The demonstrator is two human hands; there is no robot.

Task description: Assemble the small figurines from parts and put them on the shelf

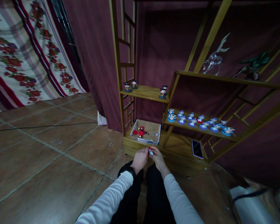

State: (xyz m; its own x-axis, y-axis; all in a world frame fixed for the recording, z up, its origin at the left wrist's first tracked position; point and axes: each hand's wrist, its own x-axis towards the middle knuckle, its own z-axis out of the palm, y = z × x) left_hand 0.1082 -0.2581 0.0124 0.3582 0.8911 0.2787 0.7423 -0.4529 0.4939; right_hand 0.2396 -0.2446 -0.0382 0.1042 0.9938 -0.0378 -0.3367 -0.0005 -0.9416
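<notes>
Between my two hands is a small figurine point(151, 151) with red and pale bluish-white parts. My left hand point(141, 157) has its fingers closed at the figurine's left side. Closed on the right side of it is my right hand point(157, 155). Both are held above my knees, just in front of the shelf unit's bottom board. Beyond them stands an open cardboard box point(156, 140) holding several red discs and small dark-haired figurine pieces. The fingers partly cover the figurine, so its details are too small to make out.
A wooden shelf unit point(144, 91) carries dark-haired dolls point(162, 92) and several blue and purple figurines point(192, 122). A phone point(197, 148) lies on the bottom board. Higher up are a clear deer ornament point(213, 62) and a dark green ornament point(252, 67). A cable point(44, 126) crosses the tiled floor.
</notes>
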